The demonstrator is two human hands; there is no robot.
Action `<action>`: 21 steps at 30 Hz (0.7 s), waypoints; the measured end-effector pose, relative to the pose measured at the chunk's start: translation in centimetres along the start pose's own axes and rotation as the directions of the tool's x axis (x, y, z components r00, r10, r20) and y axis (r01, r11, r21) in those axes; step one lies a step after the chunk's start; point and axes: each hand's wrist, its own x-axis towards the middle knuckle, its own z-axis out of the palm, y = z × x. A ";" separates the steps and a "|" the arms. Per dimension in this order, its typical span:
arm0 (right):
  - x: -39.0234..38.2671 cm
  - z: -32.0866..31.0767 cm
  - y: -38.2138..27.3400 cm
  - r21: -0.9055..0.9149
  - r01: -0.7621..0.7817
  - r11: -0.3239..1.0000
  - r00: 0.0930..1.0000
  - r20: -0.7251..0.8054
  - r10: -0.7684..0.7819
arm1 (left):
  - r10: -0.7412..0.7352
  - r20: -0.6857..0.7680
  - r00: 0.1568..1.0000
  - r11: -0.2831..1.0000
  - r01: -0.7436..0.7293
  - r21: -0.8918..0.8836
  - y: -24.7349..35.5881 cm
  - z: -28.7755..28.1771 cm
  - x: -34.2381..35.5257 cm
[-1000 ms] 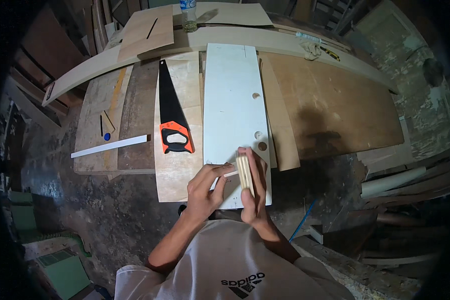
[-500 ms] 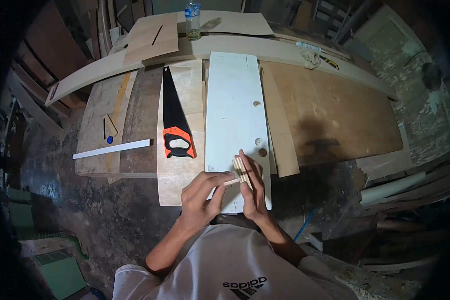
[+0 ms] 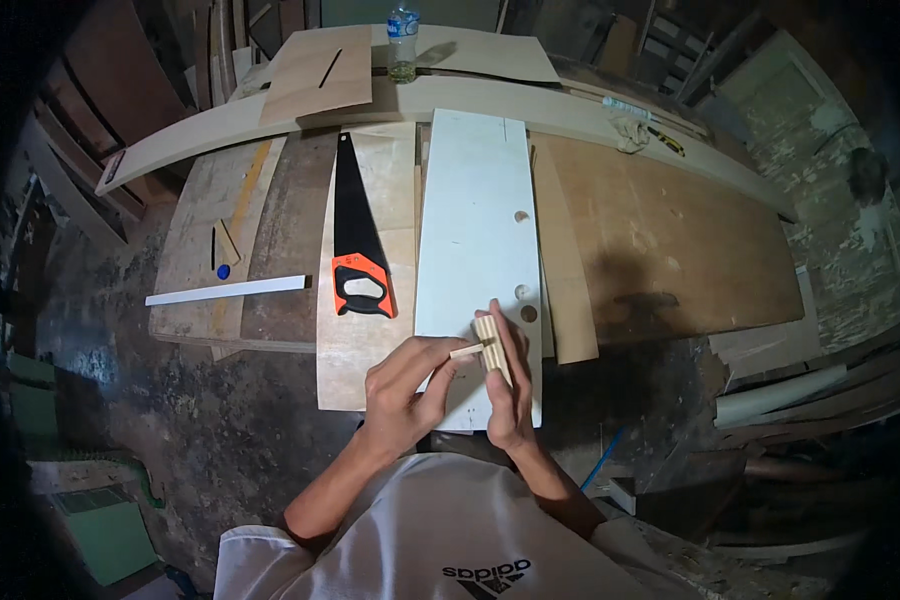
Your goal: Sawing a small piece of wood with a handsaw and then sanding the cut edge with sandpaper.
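Observation:
In front of me, over the near end of a white board [image 3: 470, 250], my right hand [image 3: 507, 395] is closed around a small pale wood block [image 3: 492, 345] with layered edges. Its fingers lie along the block's right side and the thumb presses from the near side. A short thin wood strip [image 3: 466, 351] juts leftward from the block, meeting it near its middle. My left hand [image 3: 402, 388] pinches around the strip's outer end with thumb and forefinger. How the two pieces join is too small to make out.
An orange-and-black handsaw [image 3: 360, 240] lies on a plywood sheet left of the board. Further left are a white strip [image 3: 228, 290] and a blue cap [image 3: 223, 271]. A plastic bottle [image 3: 402, 45] stands at the back, with a yellow-black cutter [image 3: 667, 143] and rag [image 3: 630, 132] far right.
The strip's left end shows more now, as my left fingertips have shifted back along it. The block is slightly more upright. The whole view has shifted a little.

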 end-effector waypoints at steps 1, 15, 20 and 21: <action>-0.1 0.2 0.6 0.027 -0.037 0.999 0.999 0.006 0.037 | -0.021 -0.006 1.000 1.000 0.021 -0.012 0.0 0.1 0.1; 1.3 0.6 -1.3 -0.035 0.100 0.994 0.995 -0.007 -0.101 | -0.047 0.006 0.999 0.999 0.047 0.000 -0.3 -0.7 0.2; 0.4 1.8 0.6 0.041 -0.022 0.999 0.992 -0.122 0.027 | -0.044 -0.015 0.999 0.998 0.043 -0.052 -0.2 0.1 0.5; 0.4 2.4 0.4 0.075 -0.023 0.997 0.988 -0.153 0.034 | -0.005 -0.029 1.000 0.998 0.003 -0.066 -0.4 0.3 0.4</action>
